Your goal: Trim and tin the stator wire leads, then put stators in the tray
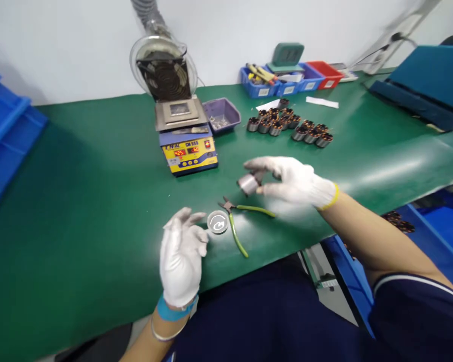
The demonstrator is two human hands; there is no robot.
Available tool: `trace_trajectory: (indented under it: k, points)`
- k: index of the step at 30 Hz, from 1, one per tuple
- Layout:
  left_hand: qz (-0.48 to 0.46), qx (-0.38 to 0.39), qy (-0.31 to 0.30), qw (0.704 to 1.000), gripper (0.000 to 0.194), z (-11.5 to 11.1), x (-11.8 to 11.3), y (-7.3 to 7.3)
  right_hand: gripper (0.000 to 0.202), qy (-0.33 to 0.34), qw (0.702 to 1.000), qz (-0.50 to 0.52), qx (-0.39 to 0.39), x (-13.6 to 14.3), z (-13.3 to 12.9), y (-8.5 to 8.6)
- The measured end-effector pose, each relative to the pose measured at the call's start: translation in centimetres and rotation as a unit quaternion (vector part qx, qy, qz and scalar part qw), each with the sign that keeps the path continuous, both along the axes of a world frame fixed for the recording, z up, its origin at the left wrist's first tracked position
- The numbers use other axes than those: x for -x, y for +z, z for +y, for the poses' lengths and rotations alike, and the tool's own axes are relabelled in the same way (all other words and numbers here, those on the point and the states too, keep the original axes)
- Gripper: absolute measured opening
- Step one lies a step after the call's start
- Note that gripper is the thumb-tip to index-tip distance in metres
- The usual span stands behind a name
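My right hand (287, 181), in a white glove, grips a small silvery motor stator (248, 184) between thumb and fingers above the bench; it is slightly blurred. My left hand (183, 254), gloved too, has its fingers loosely curled and apart, with nothing visible in them. Just right of its fingertips sits a small round dish (218, 222) with a pale, shiny mark inside. Beside the dish lie green-handled cutting pliers (232, 213), their handles spread. Farther back, several stators with copper windings (275, 123) stand grouped on the green bench.
A yellow and blue solder pot (191, 153) stands behind the hands, under a fume extraction hood (162, 70). A purple tray (222, 113) adjoins it. Blue bins (258, 90) and a red bin (326, 75) line the wall. Blue crates (7, 130) stand left; a blue box (426, 85) stands right.
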State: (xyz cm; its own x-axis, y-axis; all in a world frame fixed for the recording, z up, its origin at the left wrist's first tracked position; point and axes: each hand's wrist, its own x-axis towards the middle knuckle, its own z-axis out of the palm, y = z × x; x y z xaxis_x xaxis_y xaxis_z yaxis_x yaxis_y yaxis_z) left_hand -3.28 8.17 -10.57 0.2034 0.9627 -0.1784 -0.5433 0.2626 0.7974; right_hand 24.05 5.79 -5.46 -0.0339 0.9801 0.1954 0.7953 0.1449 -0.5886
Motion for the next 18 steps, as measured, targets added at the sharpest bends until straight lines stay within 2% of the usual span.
trace_trajectory:
  k: [1, 3, 5, 6, 11, 16, 18]
  points:
    - [0.009, 0.004, -0.053, 0.999, 0.043, -0.2, 0.0, 0.0, 0.06, 0.065, 0.996, 0.052, -0.012, 2.0, -0.8, 0.1]
    - [0.016, 0.025, -0.162, 0.986, 0.06, -0.5, 0.2, 0.1, 0.054, 0.168, 0.981, 0.092, -0.034, 5.5, -1.6, 0.2]
    - [0.004, 0.045, -0.22, 0.974, 0.06, -0.6, 0.5, 0.0, 0.047, 0.217, 0.97, 0.084, -0.071, 7.8, -1.4, 0.0]
    - [-0.003, 0.05, -0.222, 0.974, 0.057, -0.6, 0.7, 0.0, 0.042, 0.222, 0.967, 0.077, -0.097, 8.6, -1.1, -0.2]
    - [-0.018, 0.037, -0.138, 0.99, 0.046, -0.2, 1.0, -0.3, 0.022, 0.169, 0.957, 0.065, -0.228, 9.9, 0.1, -1.0]
    - [-0.007, 0.014, -0.154, 0.988, 0.048, -0.5, 0.7, -0.2, 0.014, 0.141, 0.963, 0.015, -0.23, 10.2, 0.1, -0.5]
    - [-0.022, 0.017, -0.144, 0.989, 0.039, -0.5, 0.8, 0.1, 0.017, 0.132, 0.962, -0.032, -0.236, 10.4, 0.3, 0.0]
